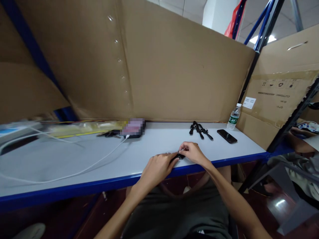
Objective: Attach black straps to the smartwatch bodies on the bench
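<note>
the landmark here is the loose cluster of black handled pieces [198, 130] lying on the pale tabletop [159, 141]. nearer the wearer than that cluster, and a little to its left, the small black piece [180, 156] sits between both hands, close to the table's blue edge. the left hand [161, 165] is closed around it, thumb and fingers gripping it from the side. the right hand [193, 152] has its thumb and fingertips pinched together at the piece's upper end; the exact bit between them is too small to make out.

to the right of the cluster lies a dark phone [227, 136], and beyond the phone, farther right of the cluster, a clear bottle [233, 121] with a green label stands upright beside a cardboard box [276, 99]. well to the left of the cluster is a black-edged device [143, 126], its face blurred, with a white cable [37, 182] running from it. behind the cluster rises a tall cardboard panel [186, 73].
</note>
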Demonstrator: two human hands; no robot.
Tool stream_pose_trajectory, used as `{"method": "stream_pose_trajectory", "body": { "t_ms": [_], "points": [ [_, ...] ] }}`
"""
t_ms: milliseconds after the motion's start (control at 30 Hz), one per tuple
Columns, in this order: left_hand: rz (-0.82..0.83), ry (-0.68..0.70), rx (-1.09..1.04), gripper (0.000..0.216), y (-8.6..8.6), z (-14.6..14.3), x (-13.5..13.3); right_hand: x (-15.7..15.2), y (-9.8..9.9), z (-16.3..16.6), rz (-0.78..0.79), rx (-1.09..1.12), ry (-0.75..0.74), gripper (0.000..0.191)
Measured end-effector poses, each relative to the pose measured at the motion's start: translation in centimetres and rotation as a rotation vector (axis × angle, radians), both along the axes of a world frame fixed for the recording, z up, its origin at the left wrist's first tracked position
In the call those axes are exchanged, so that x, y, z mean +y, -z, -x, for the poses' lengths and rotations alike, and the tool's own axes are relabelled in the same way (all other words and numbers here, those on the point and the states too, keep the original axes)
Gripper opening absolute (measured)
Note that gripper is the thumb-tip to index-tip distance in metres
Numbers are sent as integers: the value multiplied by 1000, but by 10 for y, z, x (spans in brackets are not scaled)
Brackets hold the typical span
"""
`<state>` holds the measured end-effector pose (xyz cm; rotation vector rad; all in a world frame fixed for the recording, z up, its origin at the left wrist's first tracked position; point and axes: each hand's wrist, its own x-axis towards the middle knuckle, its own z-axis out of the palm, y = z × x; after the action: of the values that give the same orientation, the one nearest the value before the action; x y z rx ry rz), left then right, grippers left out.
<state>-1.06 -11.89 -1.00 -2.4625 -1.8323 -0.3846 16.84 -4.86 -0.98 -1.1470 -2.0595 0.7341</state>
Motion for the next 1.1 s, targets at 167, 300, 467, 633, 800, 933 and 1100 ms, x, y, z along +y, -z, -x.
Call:
{"method": "stream_pose_trajectory", "body": {
  "t_ms": [167,300,467,633,800,933,1100],
  "points": [
    [1,13,-1,38,3,1,1,12,-5,-6,-2,-54,-35,13],
    [8,5,-22,37,1,0,-1,35,-18,-13,88,-180,-245,14],
    [17,10,-33,36,-4,-3,-5,55,-31,-16,161,-238,-431,10],
    [5,22,-63,36,-4,-2,-5,64,-36,-19,225,-327,-476,19],
    [1,20,-64,33,-3,-1,-4,68,-33,-17,280,-232,-466,20],
    [-8,5,-59,34,-2,-1,-3,72,-29,-15,302,-138,-414,27],
    [-5,-9,-67,36,-3,-2,-2,89,-23,-13,248,-63,-213,29]
  ]
}}
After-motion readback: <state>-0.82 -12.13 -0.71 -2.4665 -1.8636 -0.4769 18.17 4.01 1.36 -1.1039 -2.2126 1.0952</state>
